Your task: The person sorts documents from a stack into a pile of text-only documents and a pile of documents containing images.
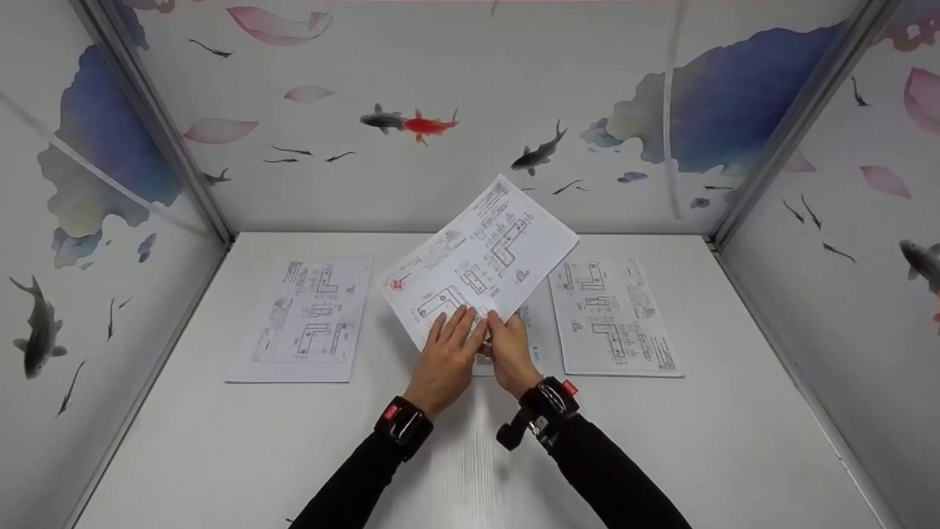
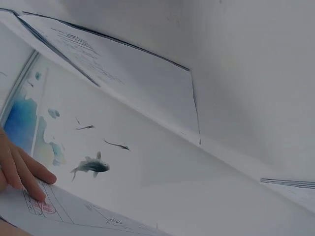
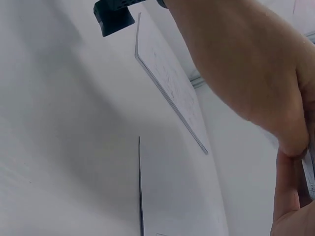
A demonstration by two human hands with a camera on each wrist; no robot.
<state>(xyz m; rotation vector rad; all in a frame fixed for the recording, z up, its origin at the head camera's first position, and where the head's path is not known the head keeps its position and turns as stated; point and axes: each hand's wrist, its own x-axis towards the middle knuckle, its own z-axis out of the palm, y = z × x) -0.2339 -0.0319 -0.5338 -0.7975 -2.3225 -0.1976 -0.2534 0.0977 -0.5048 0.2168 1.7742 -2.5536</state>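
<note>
A white sheet or thin stack with printed technical drawings (image 1: 529, 242) and a red stamp near its left corner is held tilted above the table. My left hand (image 1: 443, 371) lies on its lower edge, fingers stretched over the printed face. Beside it, my right hand (image 1: 512, 353) pinches the near corner, thumb on top. In the right wrist view the right hand (image 3: 256, 73) grips the paper's edge at the far right. Under the raised paper, part of another printed sheet (image 1: 541, 338) shows on the table.
A stack of drawings (image 1: 301, 323) lies on the left of the white table (image 1: 198, 448); another stack (image 1: 617, 323) lies on the right. Panels printed with fish and petals (image 1: 440, 176) enclose the back and sides. Both wrists wear black camera bands (image 1: 404, 426).
</note>
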